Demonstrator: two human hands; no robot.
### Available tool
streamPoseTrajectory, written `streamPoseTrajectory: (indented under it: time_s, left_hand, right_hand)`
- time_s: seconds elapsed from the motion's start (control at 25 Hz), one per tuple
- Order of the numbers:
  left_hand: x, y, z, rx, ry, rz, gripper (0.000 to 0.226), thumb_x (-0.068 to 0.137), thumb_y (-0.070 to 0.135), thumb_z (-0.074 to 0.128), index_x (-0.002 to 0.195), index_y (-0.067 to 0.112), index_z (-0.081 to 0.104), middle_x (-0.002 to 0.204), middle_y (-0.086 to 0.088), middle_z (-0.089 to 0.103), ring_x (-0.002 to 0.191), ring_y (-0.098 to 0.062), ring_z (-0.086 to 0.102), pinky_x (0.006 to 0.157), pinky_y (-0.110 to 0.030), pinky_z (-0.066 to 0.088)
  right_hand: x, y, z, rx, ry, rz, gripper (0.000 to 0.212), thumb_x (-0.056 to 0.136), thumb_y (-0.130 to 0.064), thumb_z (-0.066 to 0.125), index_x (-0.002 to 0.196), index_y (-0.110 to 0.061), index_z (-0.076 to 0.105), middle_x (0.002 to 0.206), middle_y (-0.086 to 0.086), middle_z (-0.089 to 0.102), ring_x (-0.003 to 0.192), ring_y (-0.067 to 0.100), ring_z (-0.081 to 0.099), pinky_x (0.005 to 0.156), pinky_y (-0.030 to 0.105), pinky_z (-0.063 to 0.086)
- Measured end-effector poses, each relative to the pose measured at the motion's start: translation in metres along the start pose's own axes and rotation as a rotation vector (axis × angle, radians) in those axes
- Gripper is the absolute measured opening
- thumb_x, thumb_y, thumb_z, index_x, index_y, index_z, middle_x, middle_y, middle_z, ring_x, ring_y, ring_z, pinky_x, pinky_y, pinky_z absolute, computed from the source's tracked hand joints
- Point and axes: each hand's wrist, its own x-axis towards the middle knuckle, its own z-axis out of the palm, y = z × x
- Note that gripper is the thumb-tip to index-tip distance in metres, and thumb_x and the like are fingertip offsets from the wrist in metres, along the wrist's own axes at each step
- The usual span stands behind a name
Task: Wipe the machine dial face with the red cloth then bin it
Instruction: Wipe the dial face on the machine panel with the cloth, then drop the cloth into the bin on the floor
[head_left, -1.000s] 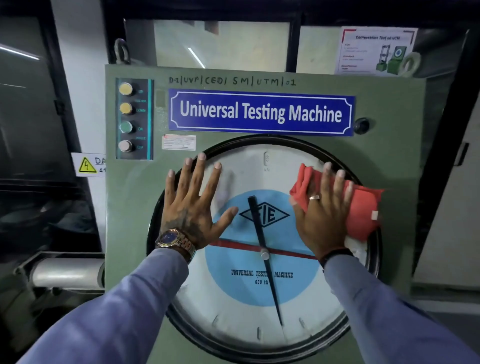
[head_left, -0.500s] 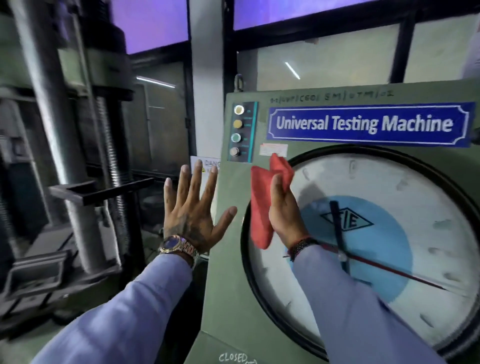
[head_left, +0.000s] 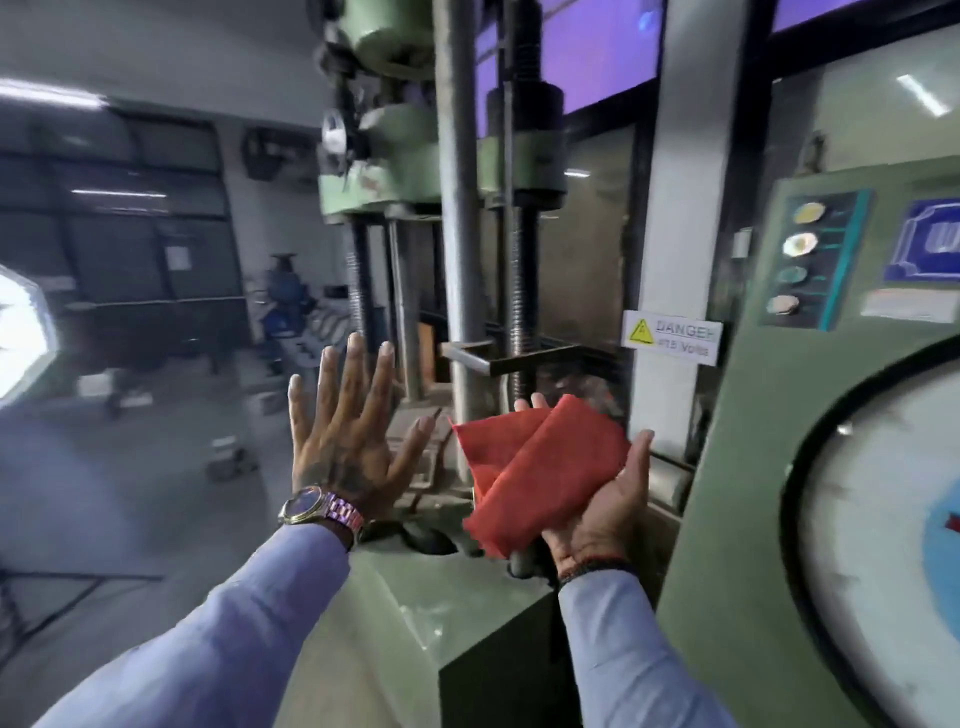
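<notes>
Cradling the red cloth (head_left: 540, 470) loosely folded on an upturned right hand (head_left: 597, 499), thumb lightly pinning one edge, well clear of the dial face (head_left: 883, 519) at far right; carried, judging by the posture, toward disposal, wiping apparently done. Left hand (head_left: 348, 441) spread flat, fingers splayed, holding nothing, raised perhaps for balance while turning. No bin anywhere in view; no container visible among the blurred workshop clutter beyond the testing-machine columns (head_left: 457, 208).
</notes>
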Motion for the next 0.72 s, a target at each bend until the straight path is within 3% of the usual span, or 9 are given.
streamPoseTrajectory:
  time_s: [0.12,0.28,0.48,0.72]
  left_hand:
    - [-0.032,-0.099,-0.020,0.088,-0.024,-0.056,0.090,0.100,0.075,0.025,0.177,0.030,0.014,0.187,-0.004,0.004,0.173,-0.032,0.004,0.136,-0.066,0.002]
    - [-0.081,-0.211,-0.031,0.136,-0.080,-0.104,0.089,0.101,0.075,0.025,0.177,0.031,0.014,0.187,-0.005,0.007,0.173,-0.034,0.007,0.136,-0.068,0.005]
    - [-0.158,-0.316,-0.016,0.176,-0.159,-0.110,0.087,0.103,0.072,0.030,0.177,0.029,0.016,0.186,-0.008,0.009,0.172,-0.037,0.009,0.135,-0.070,0.007]
    - [-0.274,-0.373,0.027,0.171,-0.326,-0.113,0.089,0.103,0.075,0.030,0.177,0.027,0.015,0.186,-0.010,0.010,0.172,-0.037,0.007,0.134,-0.070,0.007]
  right_hand:
    - [-0.019,0.102,0.015,0.067,-0.138,0.157,0.109,0.095,-0.082,0.054,0.160,0.005,0.051,0.162,0.034,0.055,0.150,0.051,0.056,0.120,0.064,0.051]
    - [-0.050,0.225,0.020,0.116,-0.260,0.284,0.091,0.103,-0.068,0.049,0.156,0.005,0.056,0.162,0.031,0.057,0.153,0.049,0.052,0.121,0.061,0.049]
    - [-0.099,0.331,-0.008,0.109,-0.215,0.442,0.091,0.101,-0.056,0.056,0.168,0.003,0.038,0.176,0.031,0.035,0.162,0.049,0.039,0.133,0.067,0.031]
    - [-0.157,0.391,-0.072,-0.025,-0.068,0.510,0.100,0.095,-0.059,0.061,0.167,0.005,0.038,0.173,0.031,0.042,0.162,0.051,0.039,0.136,0.070,0.018]
